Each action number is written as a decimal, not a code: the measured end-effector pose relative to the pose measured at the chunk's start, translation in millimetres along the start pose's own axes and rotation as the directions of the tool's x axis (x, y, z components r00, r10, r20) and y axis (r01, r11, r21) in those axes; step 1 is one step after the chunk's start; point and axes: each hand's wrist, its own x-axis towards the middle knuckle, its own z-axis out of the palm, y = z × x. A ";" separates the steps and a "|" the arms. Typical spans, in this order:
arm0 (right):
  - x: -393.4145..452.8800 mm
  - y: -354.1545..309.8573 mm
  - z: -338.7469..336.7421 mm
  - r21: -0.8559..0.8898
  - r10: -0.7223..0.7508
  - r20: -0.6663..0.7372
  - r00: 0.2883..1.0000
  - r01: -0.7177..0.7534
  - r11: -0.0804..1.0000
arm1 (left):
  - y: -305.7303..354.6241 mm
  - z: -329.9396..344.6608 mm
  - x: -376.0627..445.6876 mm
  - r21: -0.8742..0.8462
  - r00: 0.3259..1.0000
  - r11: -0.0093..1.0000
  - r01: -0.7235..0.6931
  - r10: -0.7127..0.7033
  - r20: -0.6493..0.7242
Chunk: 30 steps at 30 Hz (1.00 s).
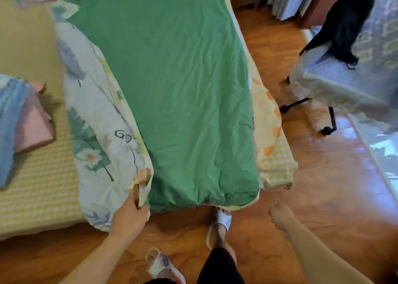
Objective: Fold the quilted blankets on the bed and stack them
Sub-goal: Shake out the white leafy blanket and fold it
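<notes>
A quilted blanket (172,85) lies lengthwise on the bed with its green side up and its white floral side turned out along the left edge. My left hand (129,214) pinches the blanket's near left corner at the foot of the bed. To the right, my right hand (280,217) hangs over the wooden floor with its fingers loosely curled, holding nothing and apart from the blanket. A folded blue and pink blanket stack (19,122) rests on the bed at the far left.
The bed (38,186) has a yellow checked sheet. A rolling chair (336,83) draped in cloth, with a black garment on it, stands on the wooden floor at the right. My feet in slippers stand at the bed's foot. More bedding lies at the top.
</notes>
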 end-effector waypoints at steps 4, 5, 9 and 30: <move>51.5 -35.2 7.9 0.260 0.179 0.003 0.984 -0.173 0.950 | 30.3 25.5 14.7 0.090 0.996 0.993 0.074 -0.069 -0.056; 51.8 -45.2 12.1 0.223 0.168 0.052 0.984 -0.175 0.959 | 34.9 28.6 17.5 0.063 0.992 0.994 0.091 -0.085 -0.090; 24.9 -66.9 20.5 0.459 0.152 0.462 0.874 -0.382 0.802 | 43.6 26.2 22.0 -0.037 0.970 0.984 0.177 -0.180 -0.163; -35.2 -82.4 39.8 -0.917 -0.119 0.331 0.936 0.349 0.192 | 45.5 -27.5 -16.0 -0.157 0.961 0.962 0.223 -0.244 -0.131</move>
